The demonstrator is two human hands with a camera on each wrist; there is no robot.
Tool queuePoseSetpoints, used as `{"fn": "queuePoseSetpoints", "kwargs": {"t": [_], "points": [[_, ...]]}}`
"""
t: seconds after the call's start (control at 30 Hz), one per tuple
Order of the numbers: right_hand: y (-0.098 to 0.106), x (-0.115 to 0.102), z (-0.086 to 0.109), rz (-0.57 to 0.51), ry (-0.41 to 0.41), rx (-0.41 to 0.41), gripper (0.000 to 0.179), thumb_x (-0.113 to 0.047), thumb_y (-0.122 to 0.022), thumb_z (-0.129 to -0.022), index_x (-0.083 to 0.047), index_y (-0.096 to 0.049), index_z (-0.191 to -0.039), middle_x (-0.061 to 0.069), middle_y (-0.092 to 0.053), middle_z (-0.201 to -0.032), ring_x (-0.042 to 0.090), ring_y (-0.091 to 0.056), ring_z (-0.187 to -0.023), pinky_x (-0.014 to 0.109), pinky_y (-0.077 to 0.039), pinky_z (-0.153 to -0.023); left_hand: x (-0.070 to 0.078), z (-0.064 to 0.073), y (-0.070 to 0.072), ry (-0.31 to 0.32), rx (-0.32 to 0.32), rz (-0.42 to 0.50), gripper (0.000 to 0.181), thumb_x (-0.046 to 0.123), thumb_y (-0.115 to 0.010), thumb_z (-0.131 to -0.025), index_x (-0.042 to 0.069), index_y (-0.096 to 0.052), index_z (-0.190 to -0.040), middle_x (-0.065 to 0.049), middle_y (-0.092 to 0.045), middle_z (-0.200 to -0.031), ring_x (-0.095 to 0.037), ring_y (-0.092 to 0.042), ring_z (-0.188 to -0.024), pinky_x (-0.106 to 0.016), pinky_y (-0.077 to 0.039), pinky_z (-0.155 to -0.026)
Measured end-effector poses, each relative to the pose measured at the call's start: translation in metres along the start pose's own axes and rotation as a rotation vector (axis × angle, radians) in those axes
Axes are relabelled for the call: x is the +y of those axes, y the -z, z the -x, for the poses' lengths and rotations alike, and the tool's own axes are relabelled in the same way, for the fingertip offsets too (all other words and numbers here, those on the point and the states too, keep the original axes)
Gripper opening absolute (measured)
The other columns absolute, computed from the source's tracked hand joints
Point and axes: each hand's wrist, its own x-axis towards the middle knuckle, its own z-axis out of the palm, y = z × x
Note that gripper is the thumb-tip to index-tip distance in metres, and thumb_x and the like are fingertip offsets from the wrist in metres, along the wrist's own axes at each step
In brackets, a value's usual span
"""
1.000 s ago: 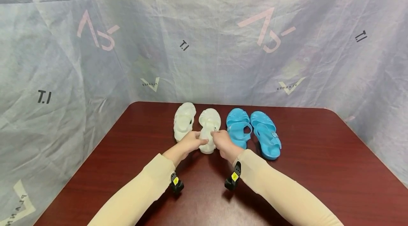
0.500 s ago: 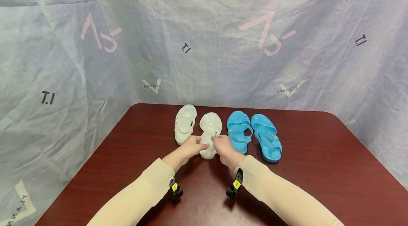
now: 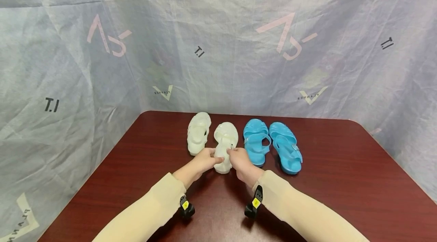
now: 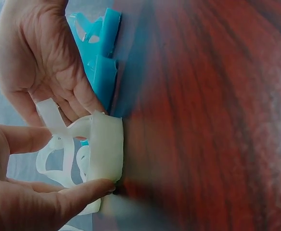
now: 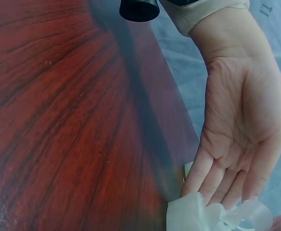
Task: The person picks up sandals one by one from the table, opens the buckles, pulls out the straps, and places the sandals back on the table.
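A white sandal [image 3: 226, 131] lies between my two hands, toe pointing away. My left hand [image 3: 202, 159] holds it by the heel end; its thumb and fingers lie against the heel and strap in the left wrist view. From the other side, my right hand [image 3: 241, 161] pinches the ankle strap near the small buckle [image 3: 232, 146]. A pale strap end [image 4: 47, 114] sticks up beside the right fingers, whose tips are partly hidden. In the right wrist view, the heel [image 5: 185, 212] sits at the bottom, below the left palm.
Another white sandal [image 3: 197, 134] stands to the left, close to the left hand. Two blue sandals, one nearer [image 3: 255, 126] and one further right [image 3: 282, 132], lie side by side on the dark red table [image 3: 341, 166]. A grey cloth [image 3: 218, 63] hangs behind.
The view has tipped slightly, so everything sits a little lower. Both hands keep their hold on the white sandal, which has come slightly nearer with them.
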Motion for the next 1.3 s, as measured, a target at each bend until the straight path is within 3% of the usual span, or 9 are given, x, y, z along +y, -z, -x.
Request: {"fn": "queuePoseSetpoints", "kwargs": {"t": [0.57, 0.97, 1.17, 1.3], "points": [[0.003, 0.006, 0.007, -0.066, -0.013, -0.017, 0.05, -0.015, -0.04, -0.103, 0.017, -0.034, -0.141, 0.03, -0.038, -0.145, 0.039, -0.036, -0.136, 0.051, -0.035, -0.111, 0.001, 0.013, -0.006, 0.005, -0.004, 0.064, 0.055, 0.015, -0.059, -0.096, -0.011, -0.04, -0.141, -0.023, -0.052, -0.138, -0.034, -0.048, -0.131, -0.05, -0.042, -0.106], [0.003, 0.011, 0.017, -0.082, -0.026, -0.028, 0.052, -0.015, -0.041, -0.103, 0.018, -0.03, -0.141, 0.031, -0.036, -0.146, 0.039, -0.037, -0.135, 0.053, -0.034, -0.111, -0.002, 0.021, -0.009, -0.018, 0.01, 0.056, 0.046, 0.016, -0.062, -0.094, -0.011, -0.051, -0.131, -0.02, -0.063, -0.124, -0.028, -0.059, -0.118, -0.045, -0.05, -0.098], [0.005, 0.009, 0.024, -0.118, -0.044, -0.065, 0.056, -0.015, -0.041, -0.103, 0.019, -0.022, -0.144, 0.034, -0.025, -0.151, 0.045, -0.026, -0.141, 0.056, -0.031, -0.112, -0.003, 0.029, -0.009, -0.045, 0.002, 0.044, 0.045, 0.02, -0.065, -0.093, -0.01, -0.056, -0.126, -0.019, -0.066, -0.12, -0.024, -0.063, -0.11, -0.042, -0.052, -0.094], [0.004, 0.009, 0.028, -0.114, -0.044, -0.07, 0.056, -0.016, -0.04, -0.103, 0.019, -0.022, -0.144, 0.033, -0.025, -0.151, 0.044, -0.027, -0.141, 0.055, -0.031, -0.113, -0.004, 0.032, -0.008, -0.072, 0.0, 0.042, 0.048, 0.021, -0.067, -0.092, -0.01, -0.056, -0.126, -0.019, -0.066, -0.119, -0.023, -0.064, -0.107, -0.038, -0.054, -0.09]]}}
